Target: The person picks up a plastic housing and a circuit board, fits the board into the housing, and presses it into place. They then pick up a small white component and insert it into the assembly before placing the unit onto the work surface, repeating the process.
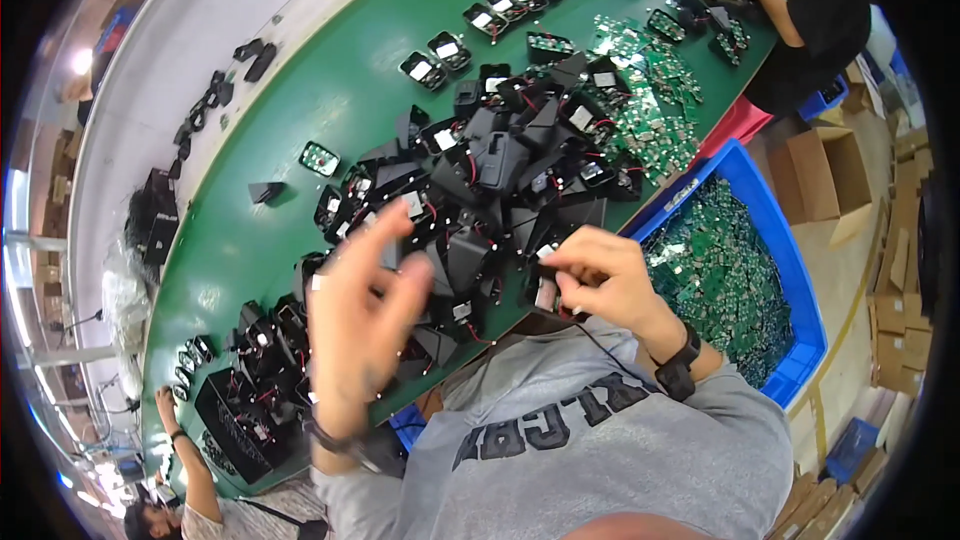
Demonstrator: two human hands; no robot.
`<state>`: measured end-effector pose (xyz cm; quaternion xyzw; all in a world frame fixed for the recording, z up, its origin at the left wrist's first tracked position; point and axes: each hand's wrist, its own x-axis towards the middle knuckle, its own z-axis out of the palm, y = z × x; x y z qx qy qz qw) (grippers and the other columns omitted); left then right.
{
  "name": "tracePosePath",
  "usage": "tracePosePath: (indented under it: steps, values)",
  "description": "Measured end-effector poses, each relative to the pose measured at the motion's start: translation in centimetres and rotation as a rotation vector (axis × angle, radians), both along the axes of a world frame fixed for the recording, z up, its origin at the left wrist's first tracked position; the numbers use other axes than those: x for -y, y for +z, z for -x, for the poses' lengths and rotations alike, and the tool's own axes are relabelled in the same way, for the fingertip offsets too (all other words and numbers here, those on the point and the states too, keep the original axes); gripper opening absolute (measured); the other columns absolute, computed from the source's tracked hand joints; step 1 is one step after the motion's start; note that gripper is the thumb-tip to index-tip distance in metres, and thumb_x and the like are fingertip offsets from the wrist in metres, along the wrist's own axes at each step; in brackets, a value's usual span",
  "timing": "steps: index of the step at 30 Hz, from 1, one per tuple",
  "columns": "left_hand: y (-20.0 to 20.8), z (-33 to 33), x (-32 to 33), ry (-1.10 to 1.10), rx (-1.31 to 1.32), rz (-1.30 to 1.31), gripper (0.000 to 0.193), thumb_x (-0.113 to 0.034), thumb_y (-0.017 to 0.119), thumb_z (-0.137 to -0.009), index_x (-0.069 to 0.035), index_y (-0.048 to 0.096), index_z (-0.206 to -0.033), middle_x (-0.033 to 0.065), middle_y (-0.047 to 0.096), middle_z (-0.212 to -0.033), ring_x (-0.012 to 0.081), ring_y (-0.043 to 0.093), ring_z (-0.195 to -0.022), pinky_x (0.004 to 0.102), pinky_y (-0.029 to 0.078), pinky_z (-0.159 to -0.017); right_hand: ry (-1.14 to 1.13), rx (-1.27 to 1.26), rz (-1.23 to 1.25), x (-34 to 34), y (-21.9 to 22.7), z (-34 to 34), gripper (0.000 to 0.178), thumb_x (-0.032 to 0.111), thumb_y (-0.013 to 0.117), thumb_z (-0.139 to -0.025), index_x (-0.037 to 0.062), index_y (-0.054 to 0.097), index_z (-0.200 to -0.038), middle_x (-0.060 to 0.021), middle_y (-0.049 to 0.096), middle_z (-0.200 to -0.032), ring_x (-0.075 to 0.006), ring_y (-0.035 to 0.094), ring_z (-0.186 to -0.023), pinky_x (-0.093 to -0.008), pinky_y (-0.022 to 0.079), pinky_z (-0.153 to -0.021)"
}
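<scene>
My left hand (355, 325), smeared by motion, hovers over the heap of black plastic housings (500, 160). Its thumb and fingers are apart, and nothing shows between them. Close to the table's front edge, my right hand (615, 280) is closed, thumb and fingertips gripping the edge of a black plastic housing (541, 296) with a pale part inside. A small white piece sits at the fingertips, and a thin dark wire hangs below. Many heaped housings have red wires and white parts in them. A single housing with a green circuit board (320, 159) lies left of the heap.
A blue bin (798, 270) full of green circuit boards stands at my right. Loose boards (650, 100) are piled on the green table (300, 80). Rows of open housings (505, 4) line the far side. Co-workers reach in at upper right and lower left.
</scene>
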<state>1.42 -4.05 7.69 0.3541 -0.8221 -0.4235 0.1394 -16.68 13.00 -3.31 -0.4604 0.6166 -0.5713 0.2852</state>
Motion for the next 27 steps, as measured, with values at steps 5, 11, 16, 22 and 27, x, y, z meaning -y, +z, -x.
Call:
tracePosePath:
  steps: [5,11,16,22,27]
  values:
    - [-6.3,1.7,-5.6,-0.073,-0.594,-0.784,0.066,-0.001,0.064,-0.082,-0.002,0.034,-0.141,0.0114,0.047,-0.129,0.0158,0.058,-0.099,0.0292,0.057,-0.071,-0.148,-0.142,0.322,2.8,2.1,-2.0,0.031,-0.009,0.064,-0.074,0.0008,0.063,-0.104,-0.0087,0.061,-0.095,-0.0112,0.062,-0.069,-0.0211,0.049,-0.057]
    - [-9.1,2.1,-5.3,-0.062,-0.708,-0.663,0.057,-0.010,0.064,-0.086,0.004,0.039,-0.135,0.0105,0.050,-0.127,0.0178,0.053,-0.113,0.0320,0.047,-0.093,0.093,-0.526,0.330,2.2,2.2,0.7,0.022,0.012,0.074,-0.069,0.0155,0.072,-0.091,-0.0094,0.056,-0.120,-0.0350,0.042,-0.122,-0.0457,0.036,-0.099]
    - [-9.9,2.5,-5.9,-0.176,-0.626,-0.728,0.055,-0.012,0.063,-0.087,0.003,0.039,-0.134,0.0101,0.050,-0.127,0.0157,0.052,-0.113,0.0274,0.043,-0.094,0.173,-0.388,0.344,1.0,1.7,1.3,0.015,0.016,0.078,-0.068,0.0144,0.070,-0.081,-0.0101,0.056,-0.121,-0.0369,0.039,-0.127,-0.0488,0.033,-0.099]
    - [-10.4,3.4,-6.5,-0.196,-0.798,-0.791,0.064,-0.041,0.063,-0.088,0.000,0.035,-0.129,0.0132,0.055,-0.114,0.0187,0.059,-0.099,0.0302,0.050,-0.085,0.213,0.518,0.352,0.7,1.0,1.8,0.004,0.008,0.067,-0.079,0.0069,0.065,-0.082,-0.0103,0.055,-0.124,-0.0275,0.043,-0.125,-0.0404,0.040,-0.098]
    - [-10.6,1.9,-5.0,-0.211,-0.835,-1.076,0.060,-0.048,0.048,-0.094,-0.007,0.026,-0.133,0.0241,0.055,-0.106,0.0286,0.066,-0.071,0.0372,0.059,-0.051,-0.869,-0.236,-0.065,-1.3,-2.0,14.7,0.021,0.022,0.069,-0.081,0.0035,0.069,-0.090,-0.0041,0.066,-0.086,-0.0146,0.059,-0.083,-0.0276,0.047,-0.072]
